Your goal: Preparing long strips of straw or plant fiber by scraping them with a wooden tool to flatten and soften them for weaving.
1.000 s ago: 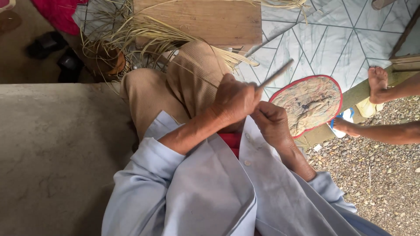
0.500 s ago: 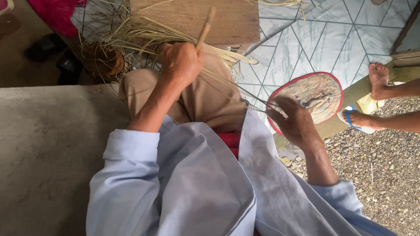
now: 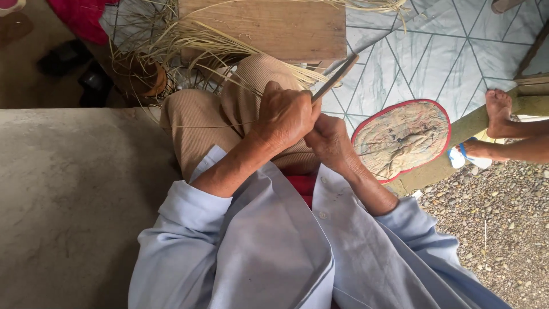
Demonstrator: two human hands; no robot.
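The grip of the left hand [image 3: 286, 117] is clamped around the handle end of a long thin blade [image 3: 335, 78], which sticks out of the fist and slants up toward the right, its tip over the edge of a wooden board [image 3: 269, 26]. The right hand [image 3: 329, 140] sits just below and touches the left, its fingers curled shut; it seems to pinch a thin pale strip [image 3: 200, 125] that runs leftward across the lap, though the strip is too fine to make out where the fingers meet it. Both hands hover above the person's bent knees in tan trousers [image 3: 200, 123].

Loose straw-coloured fibres [image 3: 189, 46] fan out over the knees and the board. At the left of them stands a small round brown basket [image 3: 143, 77], with fibres trailing into and over its rim; what else lies inside cannot be seen. To the right, on the patterned floor mat [image 3: 400, 51], lies an oval woven fan with a red border [image 3: 403, 137]. Beyond it, another person's bare feet [image 3: 497, 106] rest by a green ledge, beside gravel [image 3: 492, 217].
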